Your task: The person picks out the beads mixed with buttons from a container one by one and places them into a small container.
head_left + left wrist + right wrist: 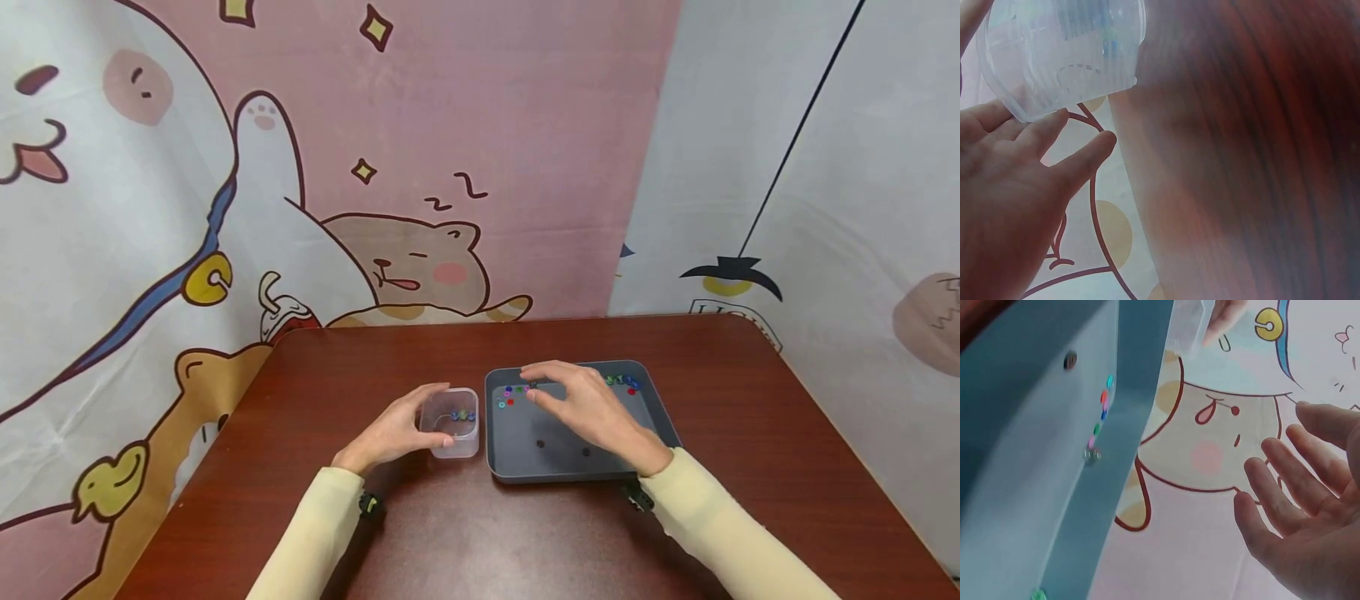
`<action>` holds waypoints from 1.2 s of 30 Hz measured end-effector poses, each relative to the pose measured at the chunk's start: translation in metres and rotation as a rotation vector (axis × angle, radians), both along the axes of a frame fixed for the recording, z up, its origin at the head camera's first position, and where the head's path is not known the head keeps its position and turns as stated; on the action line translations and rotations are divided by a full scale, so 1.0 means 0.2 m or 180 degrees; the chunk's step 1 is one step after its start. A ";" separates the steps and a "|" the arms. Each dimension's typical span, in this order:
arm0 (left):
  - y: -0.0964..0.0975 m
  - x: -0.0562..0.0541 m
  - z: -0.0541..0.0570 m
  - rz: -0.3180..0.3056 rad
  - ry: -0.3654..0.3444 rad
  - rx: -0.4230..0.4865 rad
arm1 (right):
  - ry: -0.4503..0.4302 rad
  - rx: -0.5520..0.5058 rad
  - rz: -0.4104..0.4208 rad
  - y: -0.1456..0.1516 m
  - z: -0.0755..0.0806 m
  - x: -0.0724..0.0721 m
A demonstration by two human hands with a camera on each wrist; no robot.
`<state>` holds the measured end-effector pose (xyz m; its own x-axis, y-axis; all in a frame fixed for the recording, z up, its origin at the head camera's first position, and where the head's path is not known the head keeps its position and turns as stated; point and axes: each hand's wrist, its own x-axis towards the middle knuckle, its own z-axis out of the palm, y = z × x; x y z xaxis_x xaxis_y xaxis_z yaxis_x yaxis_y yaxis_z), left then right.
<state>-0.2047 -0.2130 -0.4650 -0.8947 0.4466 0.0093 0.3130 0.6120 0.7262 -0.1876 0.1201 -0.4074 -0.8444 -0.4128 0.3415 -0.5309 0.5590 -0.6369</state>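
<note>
A clear plastic box [450, 450] stands to the left of the tray, and my left hand [397, 429] holds it with the thumb at the near side and the fingers at the far side. Several blue and greenish marbles [462, 415] lie inside the box. Over the grey tray [525, 478], my right hand [592, 408] hovers with thumb and fingers apart. A glassy marble [1091, 455] shows in the right wrist view, lying in the tray by its wall. The right hand's fingers [1279, 500] are spread there and hold nothing.
Small coloured discs [511, 402] lie at the tray's far left corner. More green and blue marbles [621, 380] and a red piece [632, 392] sit at its far right. Two dark pieces, one a brown disc [540, 444], lie nearer. A patterned cloth [555, 167] hangs behind the table [420, 533].
</note>
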 end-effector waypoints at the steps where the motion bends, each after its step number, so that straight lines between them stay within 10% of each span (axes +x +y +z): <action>1: 0.00 0.00 0.00 0.0002 0.0005 0.0004 | 0.0004 0.0011 0.0010 0.01 0.01 -0.01; 17: 0.01 0.01 0.01 0.0042 -0.0027 0.0032 | 0.0131 0.0368 0.0210 0.10 0.09 -0.19; 36: 0.01 0.01 0.01 0.0049 -0.0027 0.0023 | -0.0183 0.0763 0.0428 0.09 -0.08 -0.38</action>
